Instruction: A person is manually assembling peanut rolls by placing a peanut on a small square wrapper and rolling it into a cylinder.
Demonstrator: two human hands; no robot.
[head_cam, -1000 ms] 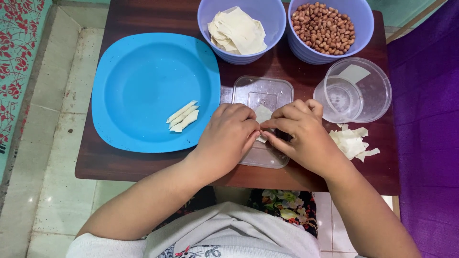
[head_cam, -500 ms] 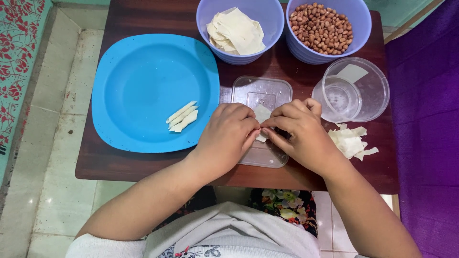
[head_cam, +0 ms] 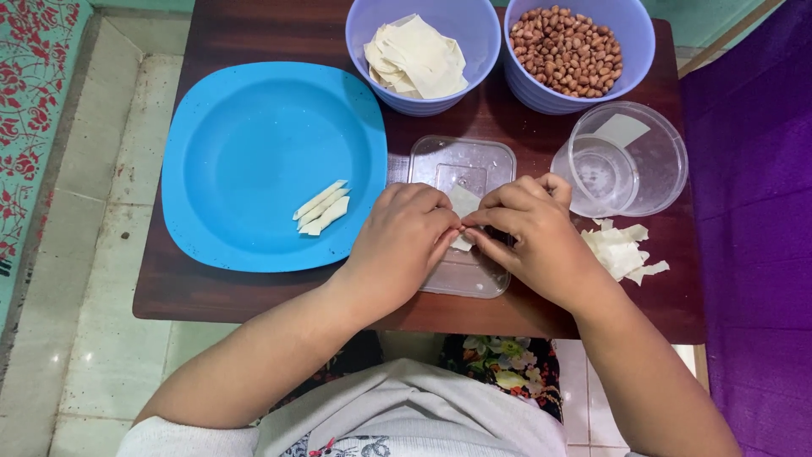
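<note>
My left hand (head_cam: 397, 245) and my right hand (head_cam: 537, 237) meet over a clear plastic lid (head_cam: 461, 165) on the dark wooden table (head_cam: 254, 34). Both pinch a small pale wrapper sheet (head_cam: 463, 203), whose lower part is hidden under my fingers. On the blue plate (head_cam: 254, 152) to the left lie three rolled wrapper sticks (head_cam: 323, 207). Torn wrapper scraps (head_cam: 622, 250) sit just right of my right hand.
At the back stand a purple bowl of wrapper sheets (head_cam: 419, 55) and a purple bowl of peanuts (head_cam: 575, 51). A clear tub with water (head_cam: 622, 161) stands at the right. Tiled floor lies left, a purple cloth (head_cam: 761, 211) lies right.
Both hands stay over the clear lid with only small finger movement on the wrapper. The other things have not moved.
</note>
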